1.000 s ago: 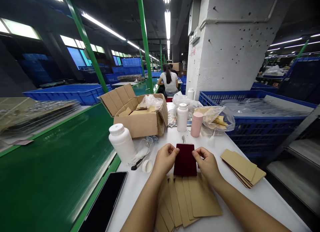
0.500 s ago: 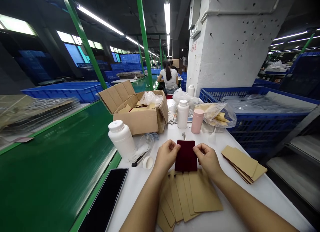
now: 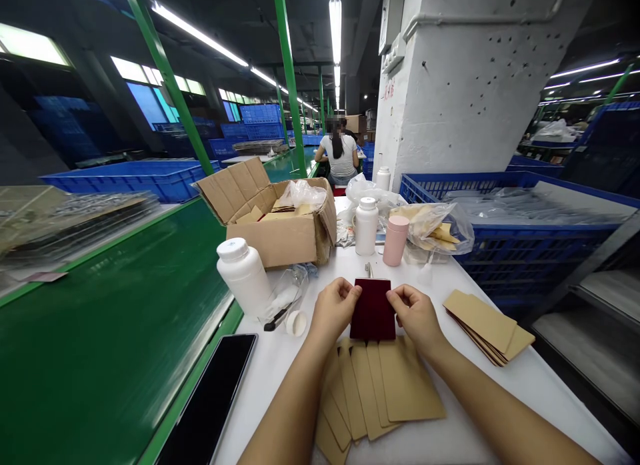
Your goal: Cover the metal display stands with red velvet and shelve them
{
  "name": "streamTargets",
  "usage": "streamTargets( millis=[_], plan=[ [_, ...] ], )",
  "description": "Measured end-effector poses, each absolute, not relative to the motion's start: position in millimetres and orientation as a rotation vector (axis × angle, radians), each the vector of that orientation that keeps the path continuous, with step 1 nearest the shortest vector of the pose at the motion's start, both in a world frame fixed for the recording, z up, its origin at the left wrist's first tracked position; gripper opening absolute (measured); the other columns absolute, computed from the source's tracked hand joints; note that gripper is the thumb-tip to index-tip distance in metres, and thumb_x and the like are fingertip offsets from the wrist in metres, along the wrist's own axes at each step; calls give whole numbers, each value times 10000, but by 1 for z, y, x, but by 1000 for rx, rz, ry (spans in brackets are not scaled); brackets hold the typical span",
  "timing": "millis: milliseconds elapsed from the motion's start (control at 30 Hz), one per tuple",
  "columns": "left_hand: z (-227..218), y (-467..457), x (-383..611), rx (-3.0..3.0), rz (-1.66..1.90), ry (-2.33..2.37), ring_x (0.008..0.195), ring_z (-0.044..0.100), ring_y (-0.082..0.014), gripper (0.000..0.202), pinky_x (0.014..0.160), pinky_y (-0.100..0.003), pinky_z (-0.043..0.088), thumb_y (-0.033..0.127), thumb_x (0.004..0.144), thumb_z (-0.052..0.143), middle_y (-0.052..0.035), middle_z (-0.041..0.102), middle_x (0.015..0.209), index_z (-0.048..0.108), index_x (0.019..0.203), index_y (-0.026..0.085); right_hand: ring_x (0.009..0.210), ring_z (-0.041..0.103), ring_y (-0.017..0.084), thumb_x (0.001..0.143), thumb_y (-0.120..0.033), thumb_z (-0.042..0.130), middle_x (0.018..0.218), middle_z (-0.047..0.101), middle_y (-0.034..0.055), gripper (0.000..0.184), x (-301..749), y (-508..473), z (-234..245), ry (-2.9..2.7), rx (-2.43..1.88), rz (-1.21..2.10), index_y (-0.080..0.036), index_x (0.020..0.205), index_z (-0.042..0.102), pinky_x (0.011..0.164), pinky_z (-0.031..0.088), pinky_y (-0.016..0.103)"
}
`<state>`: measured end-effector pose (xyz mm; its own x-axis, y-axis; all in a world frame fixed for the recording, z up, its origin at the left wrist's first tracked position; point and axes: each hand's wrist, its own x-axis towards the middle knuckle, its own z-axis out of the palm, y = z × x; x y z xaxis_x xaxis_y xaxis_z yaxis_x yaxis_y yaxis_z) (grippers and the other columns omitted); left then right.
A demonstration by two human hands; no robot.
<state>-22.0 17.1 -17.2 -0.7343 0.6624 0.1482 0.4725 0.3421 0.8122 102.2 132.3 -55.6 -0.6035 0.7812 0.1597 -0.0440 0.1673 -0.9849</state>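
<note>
Between my two hands is a dark red, velvet-looking card [image 3: 373,310]. My left hand [image 3: 334,311] pinches its upper left edge between thumb and fingers. On the opposite edge, my right hand [image 3: 415,316] grips it the same way. A small metal piece [image 3: 369,270] shows just beyond the card's top edge; whether it touches the card I cannot tell. Below the hands, several tan cards [image 3: 407,385] lie fanned out on the white table [image 3: 280,411]. To the right rests a stack of similar tan cards [image 3: 483,321], some with dark red undersides.
An open cardboard box [image 3: 280,241], white bottles [image 3: 244,271], a pink bottle [image 3: 396,241] and a plastic bag [image 3: 440,228] stand around the far side. A black phone [image 3: 213,398] lies left, beside the green conveyor [image 3: 100,331]. A blue crate [image 3: 530,251] adjoins the right. A person [image 3: 340,155] sits ahead.
Both hands keep the same hold on the dark red card. The whole view has shifted very slightly; nothing else has visibly moved.
</note>
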Motion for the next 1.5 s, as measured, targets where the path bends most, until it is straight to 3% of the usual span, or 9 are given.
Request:
streamTargets(
  millis=[967,1233,1500],
  plan=[
    [-20,25,-23,980,1326,2503,569,471,-128,344,515,-234,296,479,825,485,33,528,574,488,627,198,469,419,99,759,-486,604,593,515,-16,340,100,133,-54,-1727,-698,1557,-182,631,527,482,330,248],
    [-10,28,-18,939,1216,2639,570,491,-146,404,521,-255,279,538,797,503,25,547,562,476,569,206,463,416,97,746,-487,618,588,511,-17,340,102,132,-55,-1714,-702,1569,-180,631,527,471,324,245],
    [-3,36,-12,874,955,2883,549,510,-184,528,500,-279,222,697,708,538,-5,571,563,401,539,216,451,405,97,726,-515,639,587,522,-7,366,100,133,-56,-1674,-688,1607,-177,630,537,434,322,240]
  ],
)
